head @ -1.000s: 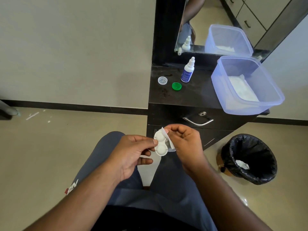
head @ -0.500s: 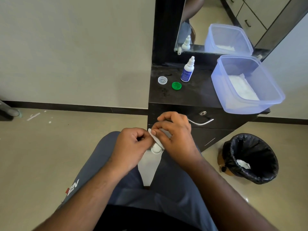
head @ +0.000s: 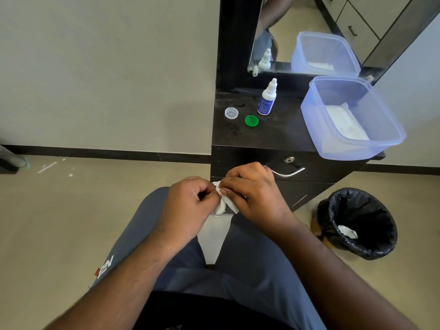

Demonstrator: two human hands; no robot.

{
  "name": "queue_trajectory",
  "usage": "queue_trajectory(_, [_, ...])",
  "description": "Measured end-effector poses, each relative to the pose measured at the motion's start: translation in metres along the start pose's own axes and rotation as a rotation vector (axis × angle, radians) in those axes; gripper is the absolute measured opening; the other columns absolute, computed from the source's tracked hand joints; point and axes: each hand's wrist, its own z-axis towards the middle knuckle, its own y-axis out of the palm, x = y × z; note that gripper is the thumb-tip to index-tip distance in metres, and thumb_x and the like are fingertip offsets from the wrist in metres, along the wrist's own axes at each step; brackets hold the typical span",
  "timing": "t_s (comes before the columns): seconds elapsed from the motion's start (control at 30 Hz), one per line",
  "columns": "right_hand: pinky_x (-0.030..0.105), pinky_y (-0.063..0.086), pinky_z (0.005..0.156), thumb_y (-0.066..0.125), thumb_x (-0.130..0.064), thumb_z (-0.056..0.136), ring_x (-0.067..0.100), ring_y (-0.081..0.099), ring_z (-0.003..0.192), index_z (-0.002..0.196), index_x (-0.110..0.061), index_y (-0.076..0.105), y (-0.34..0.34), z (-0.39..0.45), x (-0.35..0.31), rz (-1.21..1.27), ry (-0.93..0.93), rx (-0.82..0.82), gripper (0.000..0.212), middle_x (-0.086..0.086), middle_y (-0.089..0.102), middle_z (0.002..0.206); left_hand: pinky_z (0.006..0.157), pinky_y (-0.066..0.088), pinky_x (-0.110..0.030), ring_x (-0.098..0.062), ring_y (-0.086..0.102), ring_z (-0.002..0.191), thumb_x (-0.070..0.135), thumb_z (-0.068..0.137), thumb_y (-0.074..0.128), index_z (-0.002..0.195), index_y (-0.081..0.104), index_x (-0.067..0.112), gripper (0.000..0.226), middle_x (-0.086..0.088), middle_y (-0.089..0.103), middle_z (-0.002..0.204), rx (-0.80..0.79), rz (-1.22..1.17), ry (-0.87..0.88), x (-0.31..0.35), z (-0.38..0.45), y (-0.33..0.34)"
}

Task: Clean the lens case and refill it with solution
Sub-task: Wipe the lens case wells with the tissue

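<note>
My left hand grips a white lens case above my lap; only the lower well of the case shows between my hands. My right hand presses a small white tissue against the case, its fingers closed over the upper part. On the dark cabinet top stand a solution bottle with a blue label, a green cap and a clear cap, both lying loose.
A translucent blue tub with white tissues sits on the cabinet's right side, overhanging its edge. A black-lined bin holding a crumpled tissue stands on the floor at right. A mirror rises behind the cabinet. A drawer handle is just beyond my right hand.
One second ago the case was held open to view with the tissue lifted beside it. Both hands have since closed together over the case, and the tissue is now pressed onto it.
</note>
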Motion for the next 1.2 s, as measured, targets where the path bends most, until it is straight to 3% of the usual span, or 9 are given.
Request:
queue_trajectory(0.17, [0.031,0.037,0.071,0.049,-0.032,0.090,0.020,0.055,0.085,0.092,-0.019,0.070,-0.003,0.005,-0.001,-0.057,0.001,0.017,0.025,-0.002,0.064,0.090,0.062,0.051,-0.027,-0.011,0.058,0.071,0.014,0.086,0.066,0.079,0.070,0.012,0.009,0.000,0.065,0.073,0.039,0.040,0.054,0.003,-0.001,0.002])
queue_trajectory(0.33, [0.034,0.040,0.075,0.054,-0.028,0.091,0.016,0.052,0.093,0.095,-0.018,0.071,0.002,-0.003,0.006,0.023,0.018,0.059,0.020,-0.002,0.065,0.095,0.064,0.047,-0.016,-0.006,0.056,0.080,0.014,0.086,0.064,0.077,0.067,0.017,0.010,0.008,0.061,0.072,0.064,0.027,0.069,0.004,0.001,0.002])
queue_trajectory(0.47, [0.029,0.033,0.076,0.054,-0.029,0.092,0.014,0.049,0.095,0.099,-0.018,0.070,-0.002,-0.002,0.014,-0.015,-0.078,0.012,0.021,-0.002,0.064,0.099,0.061,0.046,-0.018,-0.009,0.054,0.077,0.015,0.089,0.061,0.078,0.062,0.015,0.011,0.004,0.058,0.075,0.038,0.008,0.063,0.003,-0.002,0.006])
queue_trajectory(0.63, [0.037,0.035,0.079,0.054,-0.028,0.089,0.013,0.046,0.098,0.093,-0.019,0.071,-0.004,0.003,0.020,0.115,0.059,0.076,0.019,-0.006,0.064,0.094,0.060,0.046,-0.020,-0.011,0.054,0.077,0.010,0.089,0.061,0.077,0.059,0.014,0.013,0.008,0.056,0.075,0.073,-0.026,0.086,0.007,0.001,0.010])
queue_trajectory(0.93, [0.033,0.031,0.076,0.055,-0.030,0.090,0.018,0.050,0.093,0.095,-0.018,0.071,-0.001,0.005,0.012,-0.113,-0.058,0.115,0.021,-0.003,0.065,0.094,0.061,0.047,-0.020,-0.009,0.055,0.077,0.012,0.089,0.062,0.078,0.064,0.012,0.011,0.006,0.059,0.074,0.118,-0.035,0.069,0.003,0.001,0.014])
queue_trajectory(1.07, [0.031,0.032,0.073,0.054,-0.029,0.090,0.019,0.052,0.086,0.095,-0.018,0.071,0.005,0.002,-0.001,-0.200,0.095,0.145,0.020,-0.003,0.063,0.090,0.058,0.046,-0.015,-0.007,0.055,0.080,0.017,0.090,0.061,0.082,0.066,0.013,0.010,0.008,0.059,0.076,0.166,-0.004,0.049,0.000,0.002,0.014])
queue_trajectory(1.2, [0.033,0.042,0.072,0.054,-0.025,0.091,0.019,0.053,0.085,0.096,-0.015,0.071,0.015,0.001,-0.002,-0.003,0.236,0.168,0.020,-0.001,0.063,0.091,0.059,0.047,-0.022,-0.009,0.056,0.078,0.013,0.088,0.061,0.080,0.067,0.015,0.011,0.010,0.061,0.074,0.207,-0.054,0.003,0.000,0.001,0.014])
